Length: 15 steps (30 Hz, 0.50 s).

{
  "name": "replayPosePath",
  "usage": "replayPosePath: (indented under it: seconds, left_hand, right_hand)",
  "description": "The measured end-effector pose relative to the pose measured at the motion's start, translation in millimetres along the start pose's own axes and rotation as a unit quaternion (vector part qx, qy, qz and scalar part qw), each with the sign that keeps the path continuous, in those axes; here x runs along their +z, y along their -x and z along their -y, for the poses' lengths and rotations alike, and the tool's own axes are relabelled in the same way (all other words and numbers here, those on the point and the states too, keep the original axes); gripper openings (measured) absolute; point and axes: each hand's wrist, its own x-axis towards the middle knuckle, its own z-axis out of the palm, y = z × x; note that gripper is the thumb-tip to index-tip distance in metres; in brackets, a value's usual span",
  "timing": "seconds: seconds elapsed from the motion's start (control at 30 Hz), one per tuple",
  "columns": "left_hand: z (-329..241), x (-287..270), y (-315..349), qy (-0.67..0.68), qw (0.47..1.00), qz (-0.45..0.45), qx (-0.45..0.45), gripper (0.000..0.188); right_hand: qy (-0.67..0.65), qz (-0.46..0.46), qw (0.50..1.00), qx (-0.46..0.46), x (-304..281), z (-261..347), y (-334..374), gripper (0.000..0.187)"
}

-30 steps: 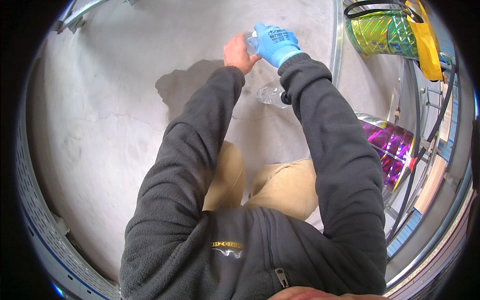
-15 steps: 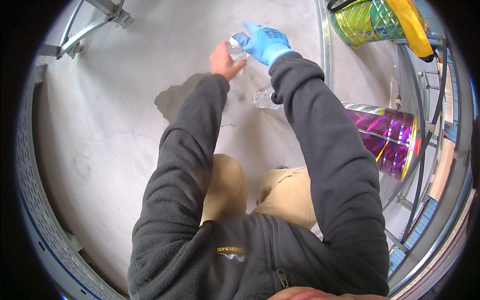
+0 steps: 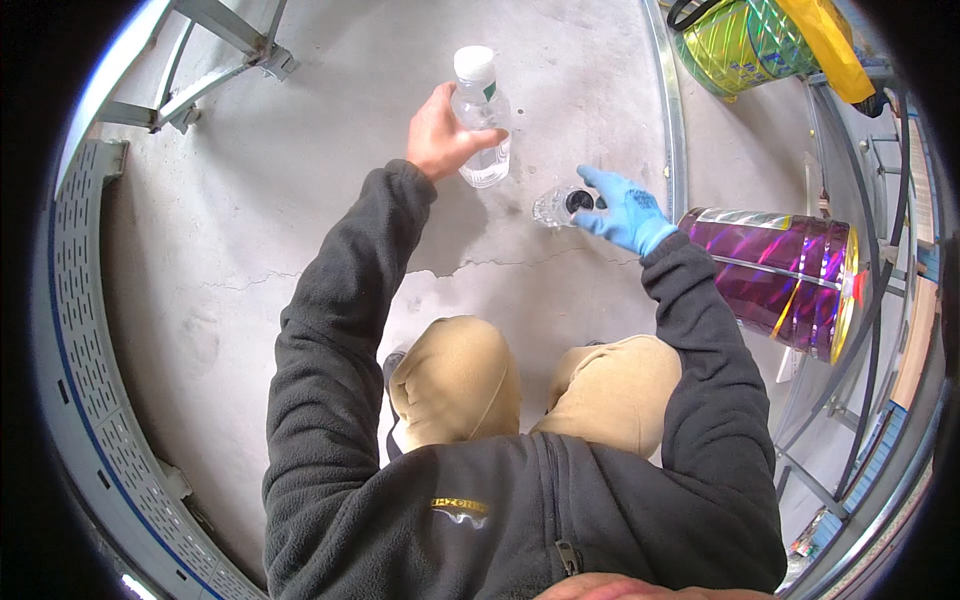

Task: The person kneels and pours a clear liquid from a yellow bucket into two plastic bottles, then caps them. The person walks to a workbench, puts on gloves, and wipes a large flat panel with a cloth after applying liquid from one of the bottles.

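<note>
My bare left hand (image 3: 437, 138) is wrapped around a clear plastic bottle (image 3: 488, 167) with a white cap and a small green label patch. That bottle stands nearly upright, its cap toward the far side; clear liquid seems to be inside. On my right hand (image 3: 630, 212) is a light blue glove. Its fingers are spread beside a second clear bottle (image 3: 550, 208) with a black top, which stands on the grey floor. Thumb and fingertips are close around the black top; whether they touch it I cannot tell.
To the right lies a shiny purple cylinder (image 3: 765, 260), with a green and yellow one (image 3: 745, 45) farther off. A metal strip (image 3: 672, 110) runs along the floor. Metal frame legs (image 3: 215, 75) stand at far left, and a perforated metal beam (image 3: 85, 290) curves along the left edge.
My right hand has left the white-capped bottle's cap and moved right and nearer, to the black-topped bottle, its fingers opening. My left hand still holds the white-capped bottle, now tipped more upright.
</note>
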Motion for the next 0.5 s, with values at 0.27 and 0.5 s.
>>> replayPosePath:
  seconds: [0.27,0.5]
  left_hand:
    - [-47,-33,-2,0.062,0.997,0.04,-0.001,0.089]
    - [-77,-60,-5,0.099,0.994,0.048,0.019,0.087]
  right_hand:
    - [0.067,0.007,0.998,-0.011,4,20,12,0.079]
    - [0.111,-0.035,0.993,-0.011,8,20,13,0.065]
